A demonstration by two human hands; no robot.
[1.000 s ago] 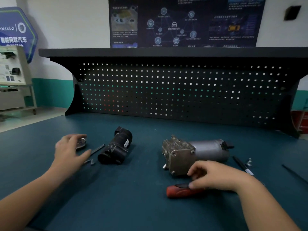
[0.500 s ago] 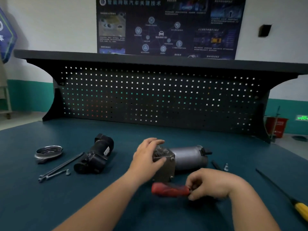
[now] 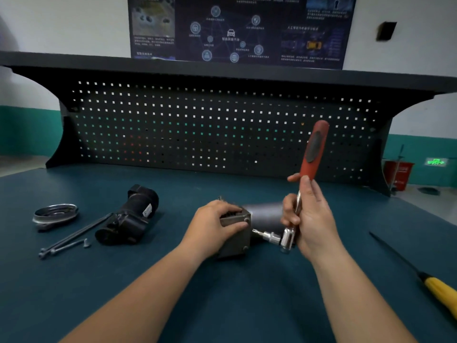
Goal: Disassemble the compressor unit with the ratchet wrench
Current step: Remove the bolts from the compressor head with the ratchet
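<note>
— What do we see on the left side?

— Our left hand [image 3: 215,225] reaches in from the lower left and lies curled over the boxy end of the compressor unit [image 3: 249,222], in the middle of the blue table [image 3: 123,293].

— And on the right?

— Our right hand [image 3: 308,214] is closed around the ratchet wrench [image 3: 312,154]. Its red handle points up, and its shiny tip touches the unit.

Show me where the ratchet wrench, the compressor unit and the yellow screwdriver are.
ratchet wrench [image 3: 314,149]: head view, on its red handle.
compressor unit [image 3: 236,237]: head view, on its grey metal end block.
yellow screwdriver [image 3: 442,292]: head view, on its yellow handle.
</note>
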